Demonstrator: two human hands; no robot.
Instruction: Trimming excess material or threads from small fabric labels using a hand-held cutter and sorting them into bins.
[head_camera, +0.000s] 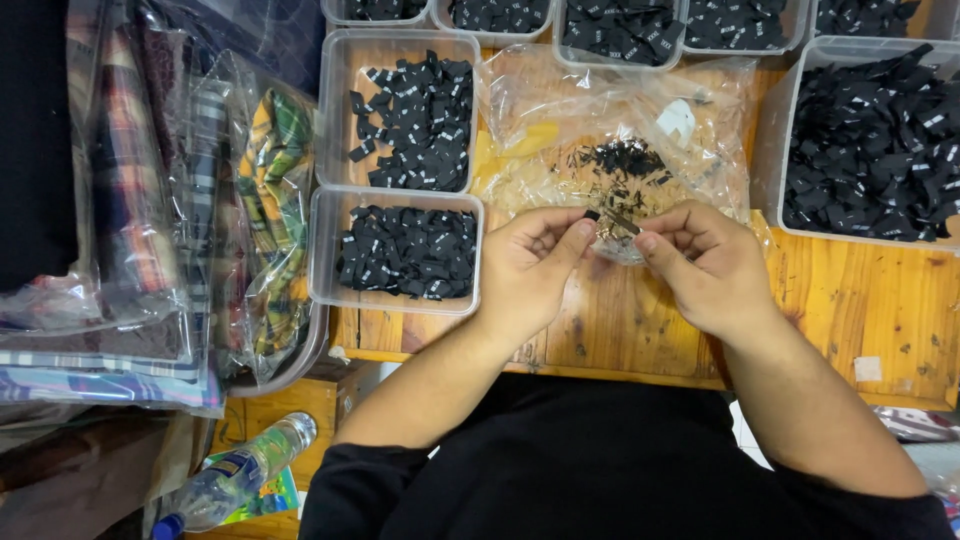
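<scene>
My left hand pinches a small black fabric label between thumb and fingers over the wooden table. My right hand grips small metal snips, whose tips meet the label. Just behind both hands lies a clear plastic bag with a heap of black thread trimmings on it.
Clear plastic bins hold black labels: two at the left, a large one at the right, several along the back. Bagged plaid cloth is stacked at the far left. A plastic water bottle lies below the table edge.
</scene>
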